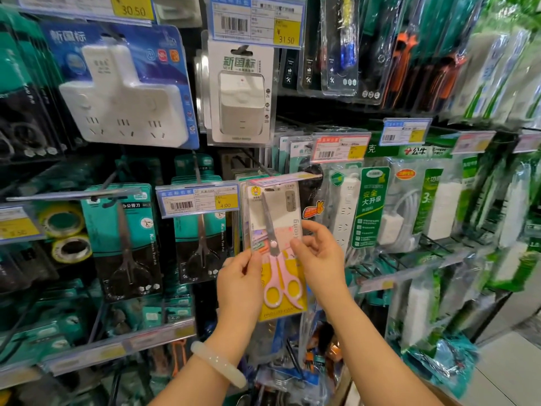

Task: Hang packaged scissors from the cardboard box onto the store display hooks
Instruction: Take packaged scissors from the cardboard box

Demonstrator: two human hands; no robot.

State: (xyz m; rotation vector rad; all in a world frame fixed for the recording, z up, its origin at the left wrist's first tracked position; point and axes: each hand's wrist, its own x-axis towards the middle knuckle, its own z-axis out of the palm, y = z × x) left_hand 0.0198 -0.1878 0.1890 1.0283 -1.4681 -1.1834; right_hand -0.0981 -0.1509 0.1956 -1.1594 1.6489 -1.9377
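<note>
Both hands hold one pack of pink-handled scissors upright against the display. The left hand pinches its left edge between thumb and fingers; the right hand pinches its right edge. The pack's top sits just under a price label, in front of identical packs.

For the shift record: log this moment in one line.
step: hanging | item: pink scissors pack | left hand: pinches left edge | right hand: pinches right edge | place: at hook

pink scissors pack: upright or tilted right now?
Roughly upright. The pink scissors pack has blades pointing up and handles down, its top at the price tag rail. The left hand and right hand pinch its side edges.
</note>
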